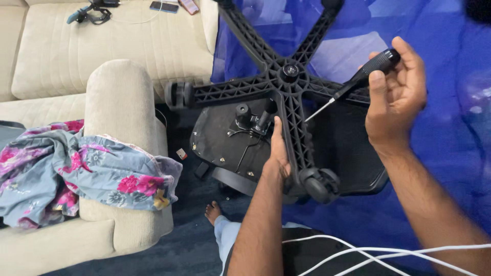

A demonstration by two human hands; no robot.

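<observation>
Left hand [279, 153] lies flat and open-fingered on the upturned chair base [286, 76]; right hand [396, 94], at three o'clock, grips a screwdriver [358, 82].

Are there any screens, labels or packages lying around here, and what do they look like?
Phone: on the cream sofa at the top, flat dark rectangle, cable attached.
Second phone: just to its right, flat, pinkish-red case.
Small tag or box: on the dark floor by the overturned chair, white with red; too small to tell more.
No signs in view.
</observation>
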